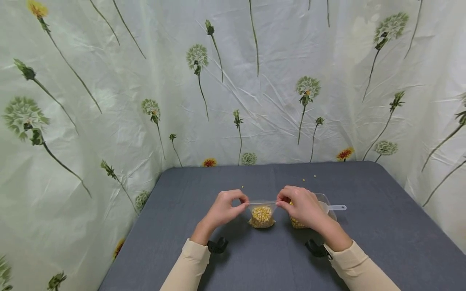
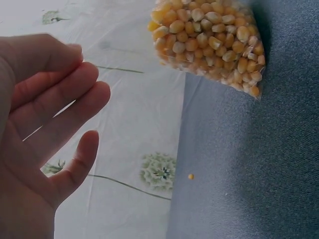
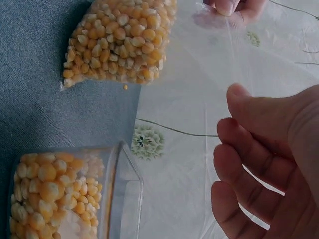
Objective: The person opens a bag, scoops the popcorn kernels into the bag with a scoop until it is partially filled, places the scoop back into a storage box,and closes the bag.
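A clear zip bag point(image 1: 262, 217) partly filled with yellow corn kernels stands upright on the table between the two hands. My left hand point(image 1: 225, 207) pinches the left end of its top edge between thumb and fingers. At the opposite end, my right hand point(image 1: 303, 207) pinches the same edge, which is stretched straight. Seen from the left wrist, the bag's full lower part point(image 2: 209, 45) rests on the cloth. In the right wrist view the bag's thin upper film point(image 3: 209, 64) rises above the corn, and the left fingertips point(image 3: 234, 12) grip its far side.
A clear plastic container point(image 3: 115, 184) of corn kernels stands right of the bag, partly behind my right hand. A white scoop's handle point(image 1: 337, 207) sticks out over its right side. Loose kernels point(image 1: 303, 180) lie on the grey tablecloth point(image 1: 174, 226). A floral curtain point(image 1: 218, 101) hangs behind.
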Action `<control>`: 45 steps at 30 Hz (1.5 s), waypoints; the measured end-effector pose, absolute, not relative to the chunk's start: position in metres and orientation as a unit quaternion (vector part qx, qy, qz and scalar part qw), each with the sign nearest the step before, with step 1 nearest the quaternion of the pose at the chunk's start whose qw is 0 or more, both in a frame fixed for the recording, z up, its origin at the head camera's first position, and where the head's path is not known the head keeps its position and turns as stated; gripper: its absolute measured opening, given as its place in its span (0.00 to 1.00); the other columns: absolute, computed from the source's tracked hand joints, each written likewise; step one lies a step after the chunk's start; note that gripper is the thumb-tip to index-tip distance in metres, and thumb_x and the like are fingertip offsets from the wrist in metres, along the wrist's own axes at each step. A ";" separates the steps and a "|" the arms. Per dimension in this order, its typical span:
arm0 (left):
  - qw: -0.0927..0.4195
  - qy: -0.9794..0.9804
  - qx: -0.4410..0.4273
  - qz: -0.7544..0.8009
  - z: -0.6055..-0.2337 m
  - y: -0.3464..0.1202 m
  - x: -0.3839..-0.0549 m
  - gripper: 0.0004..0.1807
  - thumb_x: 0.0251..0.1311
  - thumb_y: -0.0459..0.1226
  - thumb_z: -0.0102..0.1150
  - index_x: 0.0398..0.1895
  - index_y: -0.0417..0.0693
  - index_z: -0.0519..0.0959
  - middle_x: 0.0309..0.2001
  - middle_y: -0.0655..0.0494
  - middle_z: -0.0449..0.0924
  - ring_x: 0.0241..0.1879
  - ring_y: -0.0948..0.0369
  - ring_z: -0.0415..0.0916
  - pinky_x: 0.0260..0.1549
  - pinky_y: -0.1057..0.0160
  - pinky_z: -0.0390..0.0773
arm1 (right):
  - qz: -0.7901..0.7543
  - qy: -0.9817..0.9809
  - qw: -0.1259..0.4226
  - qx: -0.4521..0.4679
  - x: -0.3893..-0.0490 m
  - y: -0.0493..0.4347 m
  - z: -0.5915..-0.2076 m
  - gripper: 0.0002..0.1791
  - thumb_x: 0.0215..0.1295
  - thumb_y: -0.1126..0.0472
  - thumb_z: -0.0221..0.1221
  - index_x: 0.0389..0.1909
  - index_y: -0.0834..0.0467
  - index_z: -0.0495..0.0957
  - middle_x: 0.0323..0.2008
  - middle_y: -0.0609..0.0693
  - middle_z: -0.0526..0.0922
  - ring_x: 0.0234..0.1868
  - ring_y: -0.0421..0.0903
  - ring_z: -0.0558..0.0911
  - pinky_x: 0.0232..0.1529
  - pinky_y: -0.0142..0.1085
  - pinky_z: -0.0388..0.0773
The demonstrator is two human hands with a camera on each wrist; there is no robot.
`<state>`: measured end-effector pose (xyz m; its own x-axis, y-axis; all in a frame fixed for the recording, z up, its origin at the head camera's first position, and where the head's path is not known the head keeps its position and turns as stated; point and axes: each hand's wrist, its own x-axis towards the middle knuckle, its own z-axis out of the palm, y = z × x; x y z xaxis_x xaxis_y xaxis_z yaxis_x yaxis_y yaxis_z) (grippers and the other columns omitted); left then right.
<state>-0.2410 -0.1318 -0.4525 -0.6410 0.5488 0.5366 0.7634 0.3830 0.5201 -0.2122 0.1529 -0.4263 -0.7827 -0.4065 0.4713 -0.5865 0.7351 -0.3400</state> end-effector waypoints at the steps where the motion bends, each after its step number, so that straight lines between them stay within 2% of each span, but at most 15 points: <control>1: 0.145 -0.819 -0.401 -0.383 -0.453 -0.131 -0.241 0.06 0.66 0.33 0.65 0.36 0.57 0.84 0.35 0.67 0.81 0.36 0.70 0.78 0.38 0.65 0.79 | 0.243 -0.912 0.190 0.270 -0.212 0.153 -0.427 0.09 0.60 0.57 0.72 0.29 0.42 0.80 0.27 0.31 0.74 0.27 0.31 0.73 0.27 0.33 0.71; 8: 0.210 -0.820 -0.393 -0.359 -0.456 -0.132 -0.240 0.06 0.62 0.31 0.69 0.35 0.52 0.83 0.34 0.64 0.81 0.35 0.68 0.78 0.36 0.64 0.79 | 0.261 -0.908 0.203 0.257 -0.213 0.146 -0.429 0.08 0.60 0.59 0.72 0.30 0.44 0.83 0.28 0.32 0.76 0.27 0.31 0.74 0.27 0.33 0.72; 17: 0.281 -0.826 -0.359 -0.332 -0.450 -0.134 -0.241 0.05 0.60 0.32 0.70 0.34 0.52 0.84 0.33 0.63 0.82 0.34 0.64 0.80 0.36 0.57 0.78 | 0.279 -0.895 0.234 0.257 -0.225 0.137 -0.418 0.07 0.60 0.60 0.72 0.30 0.46 0.83 0.28 0.35 0.77 0.27 0.34 0.74 0.28 0.36 0.72; 20: 0.274 -0.827 -0.348 -0.346 -0.453 -0.133 -0.242 0.02 0.64 0.35 0.68 0.34 0.51 0.85 0.34 0.63 0.82 0.35 0.65 0.79 0.36 0.58 0.78 | 0.281 -0.896 0.237 0.249 -0.226 0.135 -0.418 0.06 0.61 0.60 0.71 0.30 0.47 0.83 0.29 0.36 0.77 0.26 0.35 0.74 0.28 0.37 0.72; 23: 0.245 -0.835 -0.332 -0.363 -0.461 -0.132 -0.245 0.02 0.66 0.37 0.66 0.35 0.52 0.85 0.35 0.64 0.82 0.36 0.67 0.79 0.36 0.60 0.79 | 0.274 -0.905 0.217 0.241 -0.227 0.135 -0.422 0.04 0.62 0.61 0.70 0.32 0.49 0.84 0.29 0.37 0.77 0.26 0.35 0.74 0.28 0.37 0.71; 27: 0.204 -0.844 -0.306 -0.390 -0.470 -0.131 -0.249 0.03 0.68 0.39 0.65 0.36 0.54 0.85 0.35 0.66 0.82 0.36 0.68 0.78 0.37 0.56 0.80 | 0.269 -0.914 0.193 0.235 -0.229 0.135 -0.429 0.03 0.64 0.61 0.69 0.33 0.51 0.84 0.29 0.37 0.77 0.26 0.35 0.73 0.27 0.36 0.71; 30: 0.194 -0.843 -0.297 -0.404 -0.470 -0.131 -0.251 0.02 0.67 0.39 0.65 0.36 0.54 0.85 0.35 0.66 0.82 0.37 0.68 0.78 0.38 0.54 0.80 | 0.271 -0.912 0.201 0.234 -0.231 0.135 -0.430 0.04 0.63 0.62 0.70 0.32 0.50 0.84 0.30 0.38 0.78 0.27 0.36 0.74 0.28 0.37 0.72; 33: 0.188 -0.848 -0.293 -0.400 -0.467 -0.132 -0.251 0.02 0.67 0.39 0.65 0.37 0.53 0.85 0.36 0.67 0.81 0.37 0.69 0.78 0.38 0.59 0.79 | 0.268 -0.909 0.211 0.239 -0.232 0.134 -0.430 0.04 0.63 0.62 0.70 0.35 0.50 0.85 0.32 0.39 0.79 0.31 0.38 0.78 0.30 0.38 0.75; 37: 0.182 -0.855 -0.287 -0.391 -0.461 -0.133 -0.246 0.05 0.69 0.40 0.64 0.40 0.50 0.85 0.38 0.67 0.81 0.39 0.68 0.78 0.40 0.60 0.78 | 0.254 -0.905 0.226 0.257 -0.228 0.135 -0.429 0.09 0.63 0.61 0.70 0.42 0.49 0.85 0.38 0.42 0.81 0.38 0.42 0.81 0.35 0.42 0.78; 41: 0.194 -0.867 -0.286 -0.360 -0.453 -0.137 -0.235 0.09 0.69 0.41 0.63 0.48 0.52 0.84 0.46 0.63 0.82 0.48 0.63 0.79 0.46 0.56 0.78 | 0.241 -0.894 0.251 0.284 -0.221 0.138 -0.425 0.14 0.61 0.60 0.71 0.48 0.49 0.83 0.44 0.47 0.81 0.46 0.48 0.80 0.40 0.46 0.79; 45: 0.217 -0.879 -0.283 -0.316 -0.443 -0.144 -0.221 0.18 0.69 0.45 0.63 0.60 0.58 0.80 0.59 0.61 0.79 0.60 0.59 0.75 0.53 0.49 0.76 | 0.223 -0.879 0.280 0.316 -0.214 0.147 -0.421 0.22 0.60 0.60 0.72 0.56 0.50 0.81 0.52 0.50 0.79 0.55 0.51 0.77 0.42 0.48 0.79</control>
